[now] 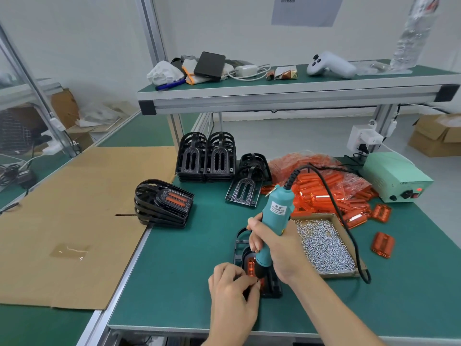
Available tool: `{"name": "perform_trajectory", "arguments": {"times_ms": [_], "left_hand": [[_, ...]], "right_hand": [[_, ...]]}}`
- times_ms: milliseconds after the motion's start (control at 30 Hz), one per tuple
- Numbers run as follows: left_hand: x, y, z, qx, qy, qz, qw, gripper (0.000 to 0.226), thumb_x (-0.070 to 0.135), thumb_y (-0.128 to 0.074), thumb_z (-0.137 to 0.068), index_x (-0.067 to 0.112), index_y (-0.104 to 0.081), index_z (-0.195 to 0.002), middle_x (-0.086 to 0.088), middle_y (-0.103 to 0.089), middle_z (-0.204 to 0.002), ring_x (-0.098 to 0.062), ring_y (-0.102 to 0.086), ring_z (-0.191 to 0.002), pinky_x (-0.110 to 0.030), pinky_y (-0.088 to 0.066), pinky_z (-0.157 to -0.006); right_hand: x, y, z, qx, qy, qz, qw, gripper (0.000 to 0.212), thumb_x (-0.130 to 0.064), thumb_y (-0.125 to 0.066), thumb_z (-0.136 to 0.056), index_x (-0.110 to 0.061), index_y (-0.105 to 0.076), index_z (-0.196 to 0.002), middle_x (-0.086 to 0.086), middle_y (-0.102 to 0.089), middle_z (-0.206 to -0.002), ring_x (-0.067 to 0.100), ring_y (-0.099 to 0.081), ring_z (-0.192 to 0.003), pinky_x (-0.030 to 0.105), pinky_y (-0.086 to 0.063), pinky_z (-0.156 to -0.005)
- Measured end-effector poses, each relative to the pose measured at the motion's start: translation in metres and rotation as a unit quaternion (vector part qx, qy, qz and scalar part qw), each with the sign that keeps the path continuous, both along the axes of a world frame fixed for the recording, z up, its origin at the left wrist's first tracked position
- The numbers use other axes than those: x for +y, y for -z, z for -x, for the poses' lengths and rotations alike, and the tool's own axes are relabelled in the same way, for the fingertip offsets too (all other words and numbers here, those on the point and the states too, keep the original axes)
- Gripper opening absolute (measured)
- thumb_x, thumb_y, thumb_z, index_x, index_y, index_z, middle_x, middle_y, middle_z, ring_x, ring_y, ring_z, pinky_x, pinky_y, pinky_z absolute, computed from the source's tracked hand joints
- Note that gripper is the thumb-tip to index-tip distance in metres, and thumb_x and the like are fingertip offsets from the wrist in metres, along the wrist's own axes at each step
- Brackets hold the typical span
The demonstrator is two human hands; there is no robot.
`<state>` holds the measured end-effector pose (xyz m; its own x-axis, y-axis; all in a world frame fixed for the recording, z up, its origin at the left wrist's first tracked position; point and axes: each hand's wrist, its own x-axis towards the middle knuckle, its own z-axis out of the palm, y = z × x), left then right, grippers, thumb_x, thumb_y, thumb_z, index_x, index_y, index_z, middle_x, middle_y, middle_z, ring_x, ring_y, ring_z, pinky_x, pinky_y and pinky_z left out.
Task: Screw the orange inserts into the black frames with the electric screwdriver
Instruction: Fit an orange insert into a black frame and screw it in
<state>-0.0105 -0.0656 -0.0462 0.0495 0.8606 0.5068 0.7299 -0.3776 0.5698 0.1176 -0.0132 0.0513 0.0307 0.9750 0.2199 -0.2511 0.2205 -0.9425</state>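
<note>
Both hands work near the bench's front edge: right hand (275, 248) grips the electric screwdriver (273, 221), left hand (233, 287) pinches the orange insert (250, 267) in its black frame (243, 248); a tilted bit could slip off the screw.

one screwdriver (273, 223), two loose inserts (382, 244) (orange)

Bare green mat (189, 258) lies open left of the screw tray (324, 245), right up to the finished stack (163, 203). Behind the tray, loose orange inserts (331, 193) crowd the way, with black frames (207, 158) further back left. The screwdriver cord (354, 245) drapes across the tray's right edge. Two stray inserts (382, 244) dot the mat right of the tray.
</note>
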Motion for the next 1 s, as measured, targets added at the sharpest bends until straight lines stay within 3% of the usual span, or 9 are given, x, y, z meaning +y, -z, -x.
{"name": "perform_trajectory", "arguments": {"times_ms": [133,333,467,633,800,1000], "left_hand": [[-0.001,-0.001,0.002,-0.004,0.016,0.0,1.0,0.009,0.021,-0.086,-0.076,0.022,-0.081,-0.083,0.015,-0.051,-0.085,-0.014,-0.049,-0.096,-0.032,-0.045,-0.08],[0.0,-0.002,0.004,0.001,0.033,0.023,0.999,0.016,0.015,-0.091,-0.074,0.017,-0.082,-0.086,0.013,-0.053,-0.087,-0.009,-0.044,-0.1,-0.014,-0.04,-0.089],[-0.001,-0.002,0.008,0.018,0.046,0.028,0.998,0.018,0.017,-0.092,-0.073,0.017,-0.081,-0.089,0.013,-0.055,-0.09,-0.01,-0.046,-0.102,-0.019,-0.042,-0.088],[-0.001,0.0,0.006,0.016,0.035,0.031,0.999,0.021,0.016,-0.094,-0.069,0.016,-0.079,-0.083,0.011,-0.056,-0.09,-0.01,-0.044,-0.101,-0.019,-0.041,-0.088],[0.001,0.002,0.006,0.001,0.033,0.021,0.999,0.022,0.013,-0.094,-0.067,0.016,-0.076,-0.079,0.011,-0.056,-0.088,-0.008,-0.041,-0.1,-0.015,-0.039,-0.09],[0.001,0.004,0.006,-0.005,0.037,0.012,0.999,0.023,0.013,-0.094,-0.066,0.016,-0.074,-0.076,0.01,-0.057,-0.088,-0.008,-0.041,-0.099,-0.021,-0.041,-0.086]], "right_hand": [[-0.001,-0.003,0.005,-0.035,-0.019,-0.008,0.999,0.023,-0.036,-0.076,-0.085,-0.023,-0.064,-0.071,0.011,-0.051,-0.053,0.026,-0.052,-0.053,0.037,-0.053,-0.062],[-0.002,-0.004,0.007,-0.071,-0.042,0.0,0.997,0.035,-0.034,-0.075,-0.087,-0.007,-0.059,-0.073,0.008,-0.052,-0.053,0.023,-0.055,-0.053,0.039,-0.053,-0.065],[-0.003,-0.002,0.005,-0.086,-0.042,0.0,0.995,0.026,-0.032,-0.074,-0.09,-0.016,-0.061,-0.073,0.007,-0.055,-0.055,0.021,-0.057,-0.055,0.042,-0.055,-0.067],[-0.005,-0.001,0.003,-0.123,-0.054,-0.017,0.991,0.033,-0.029,-0.071,-0.092,-0.021,-0.057,-0.063,0.006,-0.058,-0.057,0.022,-0.059,-0.057,0.043,-0.056,-0.071],[-0.004,-0.003,0.0,-0.129,-0.096,-0.015,0.987,0.025,-0.028,-0.072,-0.092,-0.015,-0.06,-0.075,0.004,-0.058,-0.058,0.022,-0.059,-0.058,0.039,-0.057,-0.072],[-0.004,-0.003,-0.005,-0.145,-0.137,-0.022,0.98,0.027,-0.027,-0.073,-0.093,-0.015,-0.06,-0.072,0.006,-0.06,-0.061,0.023,-0.061,-0.062,0.039,-0.054,-0.072]]}}
